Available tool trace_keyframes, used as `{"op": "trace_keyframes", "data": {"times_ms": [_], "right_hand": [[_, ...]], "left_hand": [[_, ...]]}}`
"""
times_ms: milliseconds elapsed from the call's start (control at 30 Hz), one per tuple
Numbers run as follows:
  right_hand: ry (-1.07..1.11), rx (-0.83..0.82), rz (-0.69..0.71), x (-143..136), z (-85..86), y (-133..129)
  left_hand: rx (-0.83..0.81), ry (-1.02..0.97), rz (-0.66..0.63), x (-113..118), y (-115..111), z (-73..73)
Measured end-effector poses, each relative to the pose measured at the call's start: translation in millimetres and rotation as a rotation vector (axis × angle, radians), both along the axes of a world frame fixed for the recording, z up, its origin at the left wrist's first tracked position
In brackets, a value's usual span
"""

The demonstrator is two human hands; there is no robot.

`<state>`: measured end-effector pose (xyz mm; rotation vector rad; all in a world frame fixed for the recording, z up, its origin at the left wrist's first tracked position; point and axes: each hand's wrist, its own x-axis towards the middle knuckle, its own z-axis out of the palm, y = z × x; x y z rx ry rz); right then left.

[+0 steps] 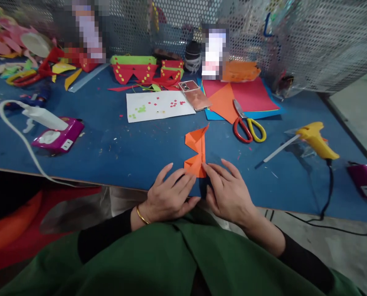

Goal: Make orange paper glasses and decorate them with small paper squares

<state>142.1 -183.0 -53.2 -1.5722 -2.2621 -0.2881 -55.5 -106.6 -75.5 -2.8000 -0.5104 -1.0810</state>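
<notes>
A folded piece of orange paper [198, 142] lies on the blue table near its front edge, with creases and a zigzag left side. My left hand [172, 191] rests over the paper's lower left part, fingers spread and fingertips on it. At the lower right edge of the paper, my right hand [228, 189] touches it with its index fingertip, the other fingers apart. Under my left fingers, the paper's lowest corner is partly hidden. Neither hand grips the paper.
Scissors [244, 123] lie right of the paper, and a yellow glue gun [315, 137] farther right. Behind are a white sheet [158, 109] with small paper squares, a phone [195, 95], coloured paper [248, 92] and red paper pieces [134, 73]. A purple power strip [60, 135] stands left.
</notes>
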Motion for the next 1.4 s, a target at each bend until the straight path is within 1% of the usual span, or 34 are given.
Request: {"op": "trace_keyframes", "data": {"times_ms": [67, 133, 233, 333, 433, 567, 667, 767, 833, 900, 967, 1033, 1100, 1200, 1233, 1300, 1400], "right_hand": [[0.044, -0.040, -0.004, 3, -0.4, -2], [0.133, -0.050, -0.008, 6, -1.0, -5], [0.275, 0.029, -0.043, 11, -2.4, -8], [0.330, 0.088, -0.125, 11, -5.0, -9], [0.365, 0.085, -0.182, 9, -7.7, -6], [0.412, 0.039, -0.179, 8, -9.6, -3], [0.440, 0.040, -0.153, 8, -9.8, -3], [0.481, 0.053, -0.139, 8, -8.9, -4], [0.550, 0.049, -0.147, 10, -6.7, -5], [0.630, 0.063, -0.170, 13, -1.7, -3], [0.665, 0.120, -0.195, 19, 7.3, 4], [0.640, 0.201, -0.203, 26, 20.3, 18], [0.585, 0.274, -0.182, 32, 35.9, 38], [0.495, 0.338, -0.131, 41, 57.6, 78], [0.473, 0.345, -0.113, 43, 62.7, 92], [0.429, 0.340, -0.070, 47, 68.1, 116], [0.379, 0.306, -0.043, 53, 63.4, 141]], "left_hand": [[-0.030, -0.002, 0.014, 0, -1, 1.7], [-0.075, -0.011, 0.030, -1, -3, 4.1], [-0.171, -0.053, 0.068, -2, -5, 9.0], [-0.283, -0.082, 0.146, 2, -4, 14.6], [-0.389, -0.034, 0.197, 11, 1, 19.7], [-0.461, 0.067, 0.209, 25, 8, 24.3], [-0.488, 0.081, 0.204, 30, 9, 25.9], [-0.545, 0.031, 0.167, 30, 11, 30.0], [-0.605, -0.059, 0.096, 27, 16, 36.9], [-0.680, -0.181, -0.001, 24, 27, 47.3], [-0.813, -0.287, -0.089, 22, 42, 59.4], [-1.064, -0.358, -0.167, 23, 62, 70.3], [-1.360, -0.434, -0.261, 26, 83, 78.0], [-1.664, -0.610, -0.387, 31, 114, 82.9], [-1.752, -0.656, -0.403, 32, 124, 83.1], [-1.911, -0.743, -0.388, 32, 139, 81.8], [-2.065, -0.844, -0.332, 28, 152, 75.8]]}}
